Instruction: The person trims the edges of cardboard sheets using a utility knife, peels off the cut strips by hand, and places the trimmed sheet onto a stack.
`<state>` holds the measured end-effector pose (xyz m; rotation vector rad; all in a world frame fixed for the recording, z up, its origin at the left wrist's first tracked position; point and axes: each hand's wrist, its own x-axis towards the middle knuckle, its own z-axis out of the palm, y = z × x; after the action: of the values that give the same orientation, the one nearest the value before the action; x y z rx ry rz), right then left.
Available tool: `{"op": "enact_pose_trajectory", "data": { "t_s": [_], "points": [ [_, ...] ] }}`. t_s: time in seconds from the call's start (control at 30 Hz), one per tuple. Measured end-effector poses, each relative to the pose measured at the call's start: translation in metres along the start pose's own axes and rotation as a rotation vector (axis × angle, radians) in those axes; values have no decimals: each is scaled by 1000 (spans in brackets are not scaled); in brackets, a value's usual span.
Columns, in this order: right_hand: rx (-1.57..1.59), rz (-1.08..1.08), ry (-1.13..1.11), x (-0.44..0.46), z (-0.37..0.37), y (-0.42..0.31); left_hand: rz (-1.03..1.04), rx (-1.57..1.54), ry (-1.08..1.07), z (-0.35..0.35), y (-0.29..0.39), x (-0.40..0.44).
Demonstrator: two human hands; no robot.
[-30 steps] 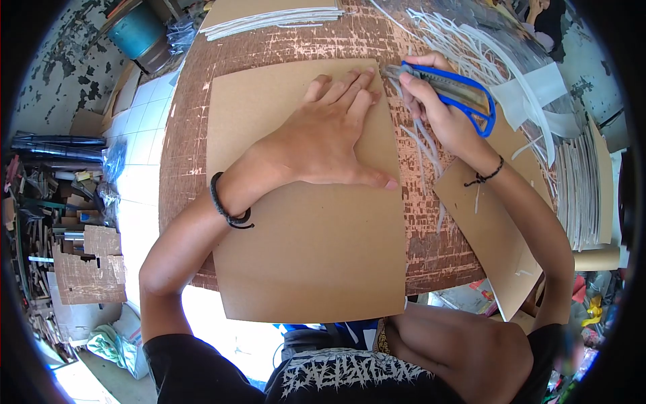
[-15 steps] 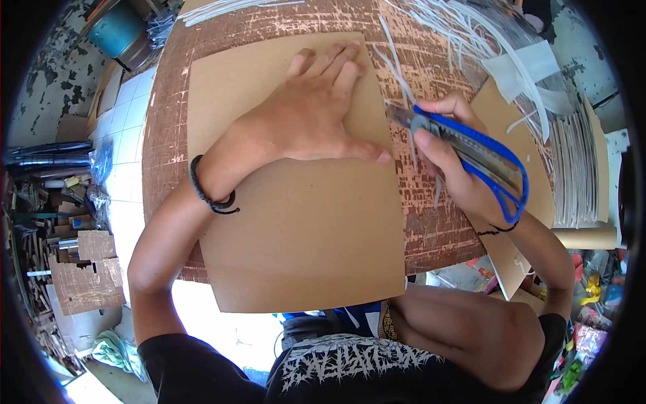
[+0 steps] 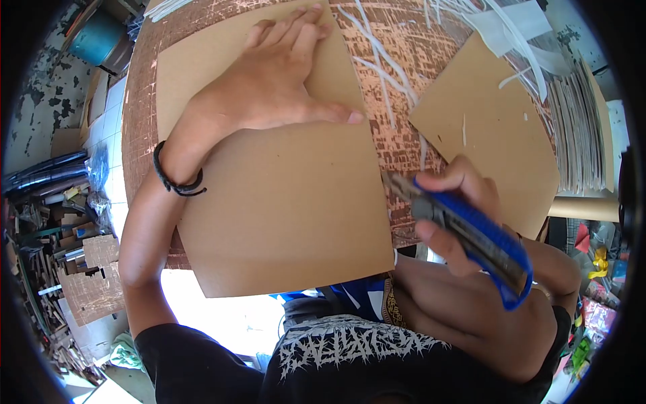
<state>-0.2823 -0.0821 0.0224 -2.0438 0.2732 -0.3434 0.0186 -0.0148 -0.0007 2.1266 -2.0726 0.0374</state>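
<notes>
A brown cardboard sheet (image 3: 282, 222) lies on the worn table, its near end reaching past the front edge. My left hand (image 3: 279, 87) rests flat on the sheet's upper part, fingers stretched out and thumb pointing to the right edge. In my right hand (image 3: 464, 185) is a blue box cutter (image 3: 501, 252), gripped between thumb and fingers. Its blade tip is close to the sheet's lower right edge; blur hides whether it touches. Thin whitish offcut strips (image 3: 380, 54) lie just beyond the sheet's right side.
A second brown board (image 3: 488, 114) lies at an angle on the right of the scratched table (image 3: 139, 121). Beyond it stand a stack of thin sheets (image 3: 575, 135) and a cardboard roll (image 3: 584, 208). Clear plastic and more strips lie at the back right.
My right hand has drawn the box cutter toward my body along the sheet's right edge. My left hand keeps its place on the sheet, while the whole view has shifted.
</notes>
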Motion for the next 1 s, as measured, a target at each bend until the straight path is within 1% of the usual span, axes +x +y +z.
{"op": "enact_pose_trajectory", "data": {
  "t_s": [0.07,0.13,0.23,0.3,0.4,0.47,0.5,0.53,0.6,0.63,0.7,0.73,0.8,0.83,0.9,0.93,0.97,1.0],
  "points": [
    [-58,-45,-88,-13,-3,-5,-9,-36,-26,-2,1,2],
    [-213,-100,-94,-18,-6,-17,-8,-40,-19,-1,-2,2],
    [-111,-67,-74,-26,-10,-11,1,-41,23,10,-7,1],
    [19,30,-20,-24,-17,-4,-5,-85,17,4,-4,0],
    [199,163,149,-8,-27,7,2,-6,-182,-26,8,-12],
    [194,142,195,1,-32,12,126,11,-333,-55,37,-45],
    [189,139,217,2,-34,14,150,-58,-425,-66,59,-62],
    [132,90,217,1,-36,18,173,-126,-517,-73,79,-78],
    [29,-22,222,2,-35,27,162,-48,-506,-55,115,-112],
    [28,-64,220,4,-35,31,162,-4,-503,-51,122,-117],
    [14,-136,218,7,-35,36,163,-11,-528,-57,120,-113],
    [16,-135,221,8,-35,35,159,-20,-538,-61,119,-112],
    [13,-148,226,14,-36,29,145,-29,-413,-64,110,-111],
    [-13,-187,252,17,-36,27,141,-32,-355,-62,103,-109],
    [59,-71,137,17,-35,17,134,-46,-211,-53,94,-104],
    [92,-18,80,17,-34,13,153,-85,-189,-50,89,-99],
    [124,-56,85,19,-27,20,174,-125,-168,-48,84,-95],
    [34,-142,79,21,-25,26,196,-166,-147,-45,79,-90]
  ]
}}
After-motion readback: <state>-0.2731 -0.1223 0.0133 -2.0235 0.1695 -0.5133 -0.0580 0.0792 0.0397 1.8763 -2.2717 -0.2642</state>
